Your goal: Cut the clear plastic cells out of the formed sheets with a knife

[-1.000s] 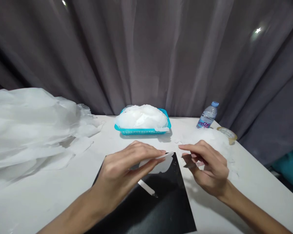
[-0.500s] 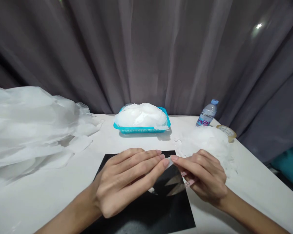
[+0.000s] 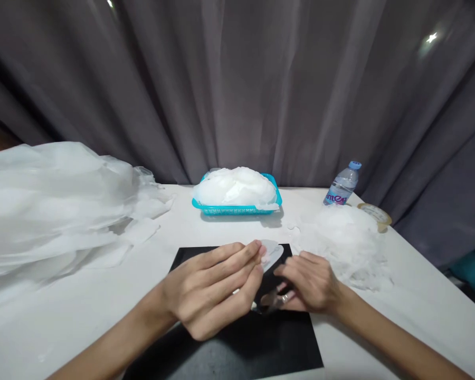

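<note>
My left hand (image 3: 214,290) is closed in a pinch on a small rounded piece of thin white sheet (image 3: 272,252), held just above a black mat (image 3: 241,348). My right hand (image 3: 309,287) is curled beside it and grips small scissors (image 3: 267,305). Their blades point left, under my left fingers and below the white piece. The two hands nearly touch over the mat's far half.
A blue basket (image 3: 237,210) heaped with white pieces stands at the table's back. A loose pile of white scraps (image 3: 348,237), a water bottle (image 3: 342,187) and a tape roll (image 3: 376,215) lie at the right. Crumpled white sheeting (image 3: 43,200) covers the left. A grey curtain hangs behind.
My right hand has moved in from the right, closed up to my left hand and turned, bringing the scissors under the white piece. My left hand has kept hold of the piece.
</note>
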The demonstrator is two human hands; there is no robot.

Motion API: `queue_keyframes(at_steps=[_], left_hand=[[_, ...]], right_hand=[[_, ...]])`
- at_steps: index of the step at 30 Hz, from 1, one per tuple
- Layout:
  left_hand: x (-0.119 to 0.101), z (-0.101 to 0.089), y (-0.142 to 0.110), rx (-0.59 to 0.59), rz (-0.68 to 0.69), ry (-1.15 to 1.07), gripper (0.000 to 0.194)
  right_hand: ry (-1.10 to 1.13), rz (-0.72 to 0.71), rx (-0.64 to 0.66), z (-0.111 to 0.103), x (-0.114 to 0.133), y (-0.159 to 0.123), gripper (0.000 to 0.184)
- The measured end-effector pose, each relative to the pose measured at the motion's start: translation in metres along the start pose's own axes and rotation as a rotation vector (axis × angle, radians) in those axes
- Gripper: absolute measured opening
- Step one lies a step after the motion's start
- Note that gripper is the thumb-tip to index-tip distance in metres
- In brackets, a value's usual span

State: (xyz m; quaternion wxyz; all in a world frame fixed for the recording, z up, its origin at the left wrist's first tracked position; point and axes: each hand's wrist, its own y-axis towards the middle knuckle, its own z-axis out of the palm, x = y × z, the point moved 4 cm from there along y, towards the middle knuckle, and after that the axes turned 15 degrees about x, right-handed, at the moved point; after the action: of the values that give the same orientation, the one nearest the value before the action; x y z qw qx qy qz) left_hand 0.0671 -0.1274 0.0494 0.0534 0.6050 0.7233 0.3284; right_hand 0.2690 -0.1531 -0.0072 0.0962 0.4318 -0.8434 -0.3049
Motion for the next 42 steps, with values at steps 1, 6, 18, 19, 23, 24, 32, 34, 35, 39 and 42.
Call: queue_keyframes(at_steps=[1, 6, 18, 19, 23, 24, 32, 34, 35, 39, 42], left_hand=[[0.001, 0.002, -0.001, -0.032, 0.103, 0.07, 0.03], [0.014, 0.005, 0.007, -0.058, 0.186, 0.199, 0.017], [0.052, 0.06, -0.008, -0.033, -0.294, -0.265, 0.019], [0.057, 0.065, -0.006, -0.059, -0.369, -0.299, 0.014], [0.083, 0.079, 0.022, -0.125, -0.607, -0.378, 0.019], [0.091, 0.082, 0.034, -0.13, -0.622, -0.381, 0.02], [0.141, 0.139, 0.087, 0.065, -0.604, -0.472, 0.02], [0.143, 0.149, 0.084, 0.104, -0.6, -0.508, 0.023], [0.143, 0.151, 0.083, 0.114, -0.602, -0.52, 0.024], [0.143, 0.147, 0.085, 0.123, -0.62, -0.534, 0.014], [0.139, 0.144, 0.087, 0.19, -0.594, -0.519, 0.007]], right_hand=[[0.058, 0.05, 0.046, 0.012, -0.006, -0.003, 0.05], [0.313, 0.405, 0.301, 0.056, -0.028, -0.02, 0.054], [0.621, 0.579, 0.374, 0.061, -0.034, -0.024, 0.022], [0.599, 0.569, 0.385, 0.062, -0.034, -0.024, 0.023], [0.502, 0.534, 0.424, 0.065, -0.032, -0.023, 0.022], [0.484, 0.527, 0.432, 0.065, -0.032, -0.023, 0.021], [0.416, 0.49, 0.458, 0.066, -0.034, -0.02, 0.018], [0.411, 0.485, 0.463, 0.066, -0.035, -0.02, 0.02], [0.41, 0.484, 0.465, 0.066, -0.035, -0.02, 0.02], [0.418, 0.482, 0.465, 0.065, -0.036, -0.021, 0.019], [0.419, 0.481, 0.464, 0.064, -0.035, -0.021, 0.019]])
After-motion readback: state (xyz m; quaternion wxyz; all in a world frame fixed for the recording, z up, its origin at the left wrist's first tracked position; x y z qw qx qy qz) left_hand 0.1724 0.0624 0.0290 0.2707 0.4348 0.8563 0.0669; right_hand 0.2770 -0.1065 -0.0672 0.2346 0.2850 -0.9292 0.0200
